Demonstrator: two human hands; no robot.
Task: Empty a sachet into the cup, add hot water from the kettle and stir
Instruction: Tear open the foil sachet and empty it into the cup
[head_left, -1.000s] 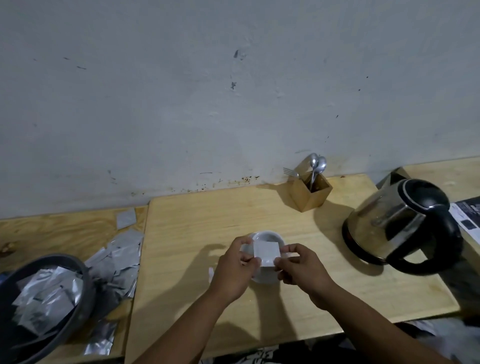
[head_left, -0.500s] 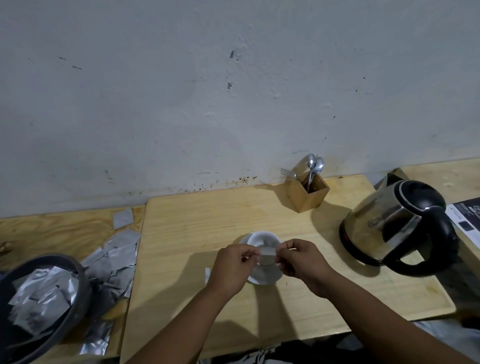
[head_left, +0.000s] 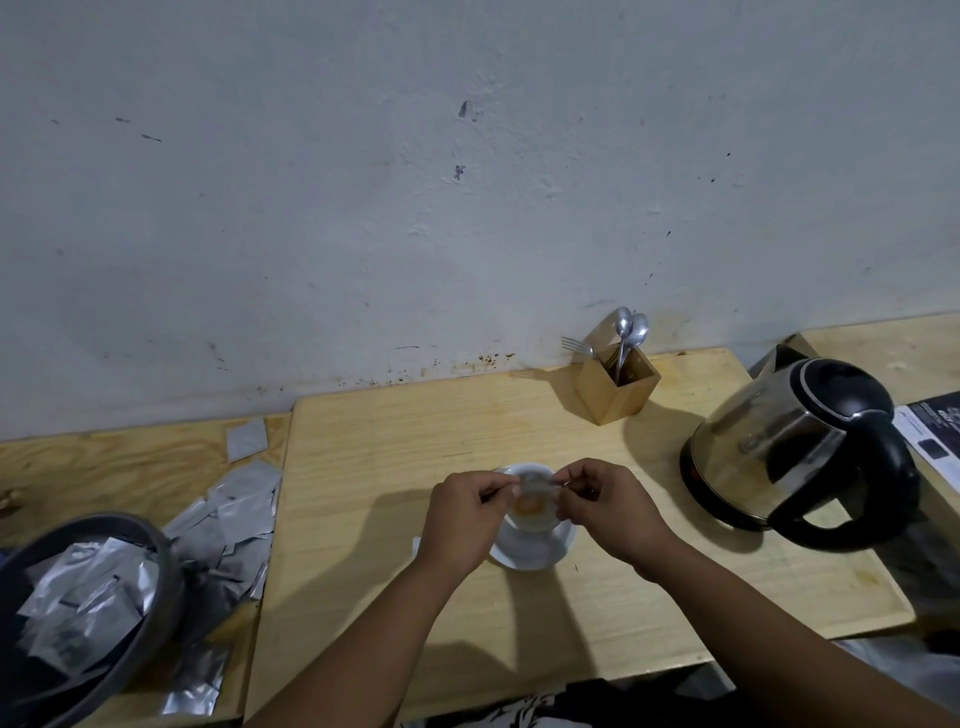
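Silvery foil sachet (head_left: 537, 485) pinched between both hands (head_left: 465, 519) (head_left: 605, 506) over round white cup (head_left: 530, 514) holding tan powder.

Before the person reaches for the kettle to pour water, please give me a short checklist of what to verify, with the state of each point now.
1. Powder in the cup: ok, an orange-brown heap shows inside.
2. Sachet fully emptied: cannot tell; both the left hand and right hand have it in their grip above the cup.
3. A hand free for the kettle: not ok.
4. Kettle upright, lid closed, handle facing the person: ok.
5. Water in the kettle and hot: cannot tell.
6. Spoons ready in the wooden holder: ok.
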